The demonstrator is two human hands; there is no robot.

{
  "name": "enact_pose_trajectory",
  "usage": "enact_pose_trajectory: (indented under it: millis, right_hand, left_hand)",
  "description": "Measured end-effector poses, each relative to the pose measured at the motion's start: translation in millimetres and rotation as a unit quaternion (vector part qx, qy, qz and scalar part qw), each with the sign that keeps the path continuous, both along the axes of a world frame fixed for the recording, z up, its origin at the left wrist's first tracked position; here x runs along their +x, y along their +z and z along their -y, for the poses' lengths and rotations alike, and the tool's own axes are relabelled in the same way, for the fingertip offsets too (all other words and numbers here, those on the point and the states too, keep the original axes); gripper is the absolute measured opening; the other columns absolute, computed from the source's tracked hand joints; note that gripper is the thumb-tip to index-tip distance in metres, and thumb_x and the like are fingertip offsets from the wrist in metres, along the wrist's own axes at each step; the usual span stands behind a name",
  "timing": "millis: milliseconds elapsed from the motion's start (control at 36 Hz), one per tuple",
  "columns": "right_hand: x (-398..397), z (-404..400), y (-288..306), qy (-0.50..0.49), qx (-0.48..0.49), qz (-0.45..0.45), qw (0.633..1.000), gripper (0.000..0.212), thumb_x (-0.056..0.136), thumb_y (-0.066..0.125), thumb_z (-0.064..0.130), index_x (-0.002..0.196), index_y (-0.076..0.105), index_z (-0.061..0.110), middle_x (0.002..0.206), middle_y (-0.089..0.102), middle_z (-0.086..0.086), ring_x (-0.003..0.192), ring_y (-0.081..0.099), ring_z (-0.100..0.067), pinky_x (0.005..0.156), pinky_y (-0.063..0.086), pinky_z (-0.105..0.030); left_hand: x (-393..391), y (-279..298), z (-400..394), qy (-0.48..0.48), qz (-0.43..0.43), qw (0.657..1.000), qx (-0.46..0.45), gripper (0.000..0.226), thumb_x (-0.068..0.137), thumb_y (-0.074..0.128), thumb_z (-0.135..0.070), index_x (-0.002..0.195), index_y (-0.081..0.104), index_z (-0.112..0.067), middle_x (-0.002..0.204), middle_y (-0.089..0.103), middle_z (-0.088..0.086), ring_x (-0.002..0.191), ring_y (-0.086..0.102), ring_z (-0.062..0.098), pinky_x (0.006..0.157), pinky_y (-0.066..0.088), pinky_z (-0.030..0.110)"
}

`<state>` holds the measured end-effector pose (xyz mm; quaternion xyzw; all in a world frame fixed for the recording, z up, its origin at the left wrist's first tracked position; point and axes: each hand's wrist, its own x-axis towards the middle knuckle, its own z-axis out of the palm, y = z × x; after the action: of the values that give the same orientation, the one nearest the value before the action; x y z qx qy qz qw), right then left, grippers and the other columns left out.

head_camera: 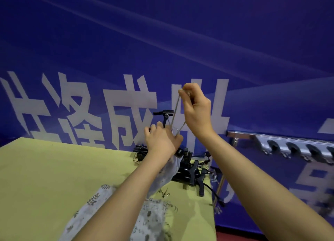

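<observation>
Head view. Binding of a black lever part [164, 114] with a thin pale band [175, 110] is judged to be the step in hand. The part is held upright above the far edge of the surface [54, 177], with its top clear of the left hand [161, 141], whose fingers are curled round its lower end. The right hand [196, 110] is raised above and to the right. The band is pinched between its fingers [182, 90] and drawn taut in two strands down to the left hand.

For a sound result, even tension is advised. The loop should be carried over the top of the part and eased down, not released at full stretch. The left grip should be kept firm so that the part is not pulled askew.

A pile of like black parts [189, 170] with trailing wires is noted just behind the left wrist, and a patterned cloth [153, 215] lies nearer on the surface. A metal rail [289, 145] is fixed against the blue banner [162, 42].

Limits of inspection:
- The lower end of the band and its anchoring are hidden by the left hand.
- A clear film seems to lie about the part, but this cannot be confirmed.
- The pale material under the left forearm is blurred.
- The rail is cut off at the right edge.
</observation>
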<state>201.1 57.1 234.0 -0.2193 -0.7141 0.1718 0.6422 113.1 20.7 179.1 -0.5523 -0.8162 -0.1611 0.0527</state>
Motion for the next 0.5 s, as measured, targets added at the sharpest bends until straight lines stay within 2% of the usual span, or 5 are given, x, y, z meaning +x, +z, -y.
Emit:
enact_pose_trajectory:
  millis: [111, 167, 222, 417, 500]
  right_hand:
    - [37.7, 5.5, -0.9, 0.011, -0.007, 0.015, 1.000, 0.010, 0.095, 0.054, 0.012, 0.092, 0.056, 0.002, 0.060, 0.042, 0.012, 0.048, 0.035, -0.004, 0.049, 0.029, -0.012]
    - [61.3, 9.3, -3.4, 0.011, -0.005, 0.034, 0.999, 0.011, 0.095, 0.054, 0.012, 0.092, 0.055, 0.002, 0.061, 0.043, 0.008, 0.049, 0.035, -0.007, 0.048, 0.031, -0.018]
    - [85.3, 11.3, -6.9, 0.011, -0.012, 0.044, 0.999, 0.013, 0.095, 0.054, 0.013, 0.092, 0.054, 0.001, 0.060, 0.044, 0.005, 0.050, 0.034, -0.008, 0.049, 0.032, -0.021]
    - [164.5, 8.1, -23.2, -0.004, -0.051, 0.047, 0.998, 0.009, 0.094, 0.056, 0.013, 0.089, 0.054, 0.007, 0.055, 0.043, 0.011, 0.047, 0.034, -0.004, 0.051, 0.030, -0.010]
    - [190.5, 1.5, -33.5, -0.007, -0.070, 0.067, 0.995, 0.010, 0.094, 0.057, 0.014, 0.086, 0.052, 0.013, 0.056, 0.042, 0.006, 0.048, 0.033, -0.007, 0.050, 0.032, -0.016]
  left_hand:
    - [39.7, -4.2, 3.6, -0.003, 0.013, 1.000, 0.006, 0.052, 0.089, 0.038, -0.052, 0.122, 0.054, -0.015, 0.136, 0.041, 0.011, 0.123, 0.043, 0.028, 0.106, 0.025, 0.041]
    - [65.4, -6.2, 5.9, -0.010, 0.021, 1.000, -0.001, 0.053, 0.090, 0.039, -0.052, 0.126, 0.050, -0.015, 0.139, 0.037, 0.011, 0.123, 0.044, 0.028, 0.106, 0.025, 0.040]
    - [90.8, -8.7, 7.4, -0.020, 0.025, 0.999, -0.014, 0.055, 0.090, 0.039, -0.053, 0.129, 0.048, -0.015, 0.139, 0.036, 0.011, 0.122, 0.045, 0.029, 0.105, 0.027, 0.041]
    - [163.6, -23.4, 5.3, -0.038, 0.072, 0.996, -0.024, 0.056, 0.087, 0.044, -0.056, 0.124, 0.054, -0.014, 0.138, 0.040, 0.012, 0.124, 0.044, 0.032, 0.100, 0.033, 0.047]
    - [185.4, -37.1, 1.3, -0.072, 0.081, 0.994, -0.016, 0.059, 0.085, 0.044, -0.062, 0.124, 0.046, -0.018, 0.134, 0.039, 0.014, 0.119, 0.045, 0.036, 0.095, 0.040, 0.046]
